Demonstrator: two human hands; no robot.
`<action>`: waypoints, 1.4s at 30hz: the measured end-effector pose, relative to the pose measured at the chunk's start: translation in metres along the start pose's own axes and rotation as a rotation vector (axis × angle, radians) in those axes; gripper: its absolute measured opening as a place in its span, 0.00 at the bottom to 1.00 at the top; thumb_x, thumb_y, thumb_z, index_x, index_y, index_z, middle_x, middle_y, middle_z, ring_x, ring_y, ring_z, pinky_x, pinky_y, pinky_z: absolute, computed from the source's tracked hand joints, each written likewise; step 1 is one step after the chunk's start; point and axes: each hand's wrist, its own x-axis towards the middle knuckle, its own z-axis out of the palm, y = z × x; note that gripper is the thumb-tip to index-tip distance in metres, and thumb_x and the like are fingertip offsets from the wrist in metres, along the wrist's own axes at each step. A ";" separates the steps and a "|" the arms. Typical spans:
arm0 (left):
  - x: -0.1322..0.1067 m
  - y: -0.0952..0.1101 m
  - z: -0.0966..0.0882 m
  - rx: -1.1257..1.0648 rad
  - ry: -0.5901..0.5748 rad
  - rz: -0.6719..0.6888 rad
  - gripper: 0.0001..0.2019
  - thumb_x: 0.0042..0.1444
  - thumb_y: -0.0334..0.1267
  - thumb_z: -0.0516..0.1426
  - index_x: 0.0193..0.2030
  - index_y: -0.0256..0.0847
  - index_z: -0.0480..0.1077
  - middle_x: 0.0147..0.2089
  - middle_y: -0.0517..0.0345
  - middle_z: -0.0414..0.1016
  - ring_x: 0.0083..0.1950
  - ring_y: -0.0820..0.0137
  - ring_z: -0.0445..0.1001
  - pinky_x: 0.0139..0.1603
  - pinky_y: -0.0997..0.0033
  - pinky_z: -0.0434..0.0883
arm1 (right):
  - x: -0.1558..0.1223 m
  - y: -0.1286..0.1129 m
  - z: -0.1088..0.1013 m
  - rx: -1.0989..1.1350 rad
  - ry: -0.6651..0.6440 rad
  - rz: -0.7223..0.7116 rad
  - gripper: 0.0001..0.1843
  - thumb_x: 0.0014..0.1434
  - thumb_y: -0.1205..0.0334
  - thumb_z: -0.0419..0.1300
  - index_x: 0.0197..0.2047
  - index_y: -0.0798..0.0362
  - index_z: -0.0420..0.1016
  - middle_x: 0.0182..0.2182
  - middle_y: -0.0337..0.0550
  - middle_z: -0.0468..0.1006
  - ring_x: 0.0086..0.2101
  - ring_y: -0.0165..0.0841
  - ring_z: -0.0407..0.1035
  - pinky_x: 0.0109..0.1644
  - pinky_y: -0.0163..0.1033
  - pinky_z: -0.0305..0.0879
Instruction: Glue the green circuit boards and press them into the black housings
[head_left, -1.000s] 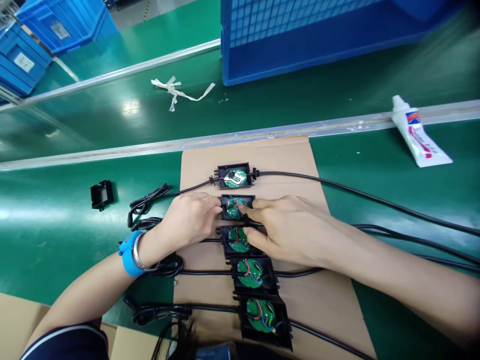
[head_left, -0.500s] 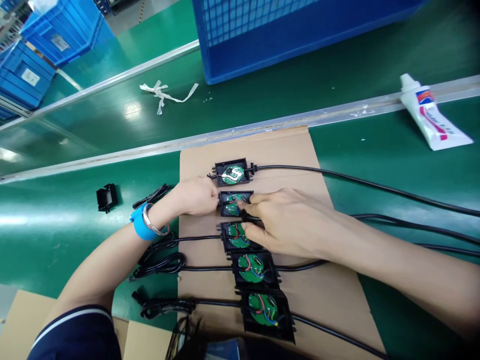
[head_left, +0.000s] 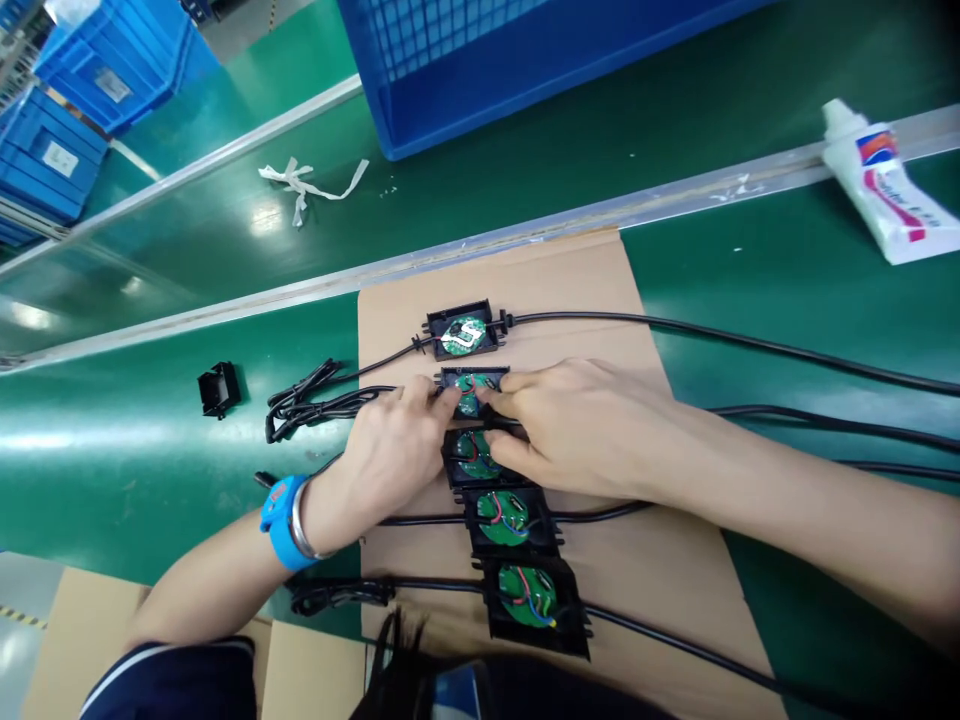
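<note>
Both hands meet at the second black plastic case [head_left: 491, 372] from the far end, which holds a green circuit board [head_left: 469, 402] with a red wire. My left hand [head_left: 397, 440] has curled fingers, with fingertips on the board's left side. My right hand [head_left: 585, 425] reaches in from the right; one fingertip is on the board's right side, and a black cable [head_left: 508, 424] runs between its fingers and thumb. Its thumb lies over the third case [head_left: 459, 470]. At the far end, another case [head_left: 457, 311] holds a board with white paste on it.
Two more open cases [head_left: 551, 545] with wired boards lie nearer me on the cardboard sheet [head_left: 555, 270]. Coiled cables [head_left: 300, 405] and a small black case part [head_left: 218, 389] lie left. A white tube [head_left: 892, 190] lies right, beyond it a blue crate [head_left: 465, 110].
My left hand has moved from the second case's left end toward me and right, its fingertips now on the board. My right hand stays nearly in place. The view has shifted slightly.
</note>
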 end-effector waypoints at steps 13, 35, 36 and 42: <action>0.012 -0.010 0.003 -0.277 0.148 0.164 0.13 0.64 0.29 0.49 0.46 0.35 0.74 0.47 0.48 0.74 0.48 0.62 0.72 0.48 0.62 0.70 | -0.012 0.020 -0.007 0.116 0.002 -0.062 0.24 0.59 0.59 0.55 0.58 0.53 0.72 0.36 0.44 0.80 0.34 0.36 0.73 0.37 0.39 0.62; 0.012 -0.009 0.021 -0.215 0.214 0.289 0.15 0.62 0.24 0.49 0.53 0.35 0.70 0.40 0.55 0.76 0.40 0.67 0.73 0.46 0.63 0.63 | -0.013 0.044 0.036 -0.055 0.410 -0.187 0.10 0.65 0.68 0.48 0.31 0.53 0.64 0.25 0.39 0.68 0.24 0.28 0.59 0.29 0.36 0.53; 0.013 -0.007 0.020 -0.211 0.218 0.288 0.17 0.61 0.25 0.50 0.55 0.35 0.68 0.39 0.55 0.75 0.38 0.67 0.72 0.45 0.63 0.63 | -0.012 0.043 0.034 -0.083 0.377 -0.201 0.10 0.64 0.69 0.48 0.31 0.53 0.64 0.26 0.40 0.69 0.25 0.29 0.59 0.29 0.37 0.51; 0.024 0.004 0.015 -0.109 0.240 0.302 0.10 0.60 0.26 0.50 0.39 0.35 0.73 0.35 0.52 0.70 0.36 0.64 0.69 0.38 0.61 0.61 | -0.010 0.034 0.029 -0.329 0.299 -0.247 0.12 0.63 0.74 0.47 0.35 0.55 0.70 0.29 0.45 0.71 0.27 0.33 0.60 0.28 0.41 0.41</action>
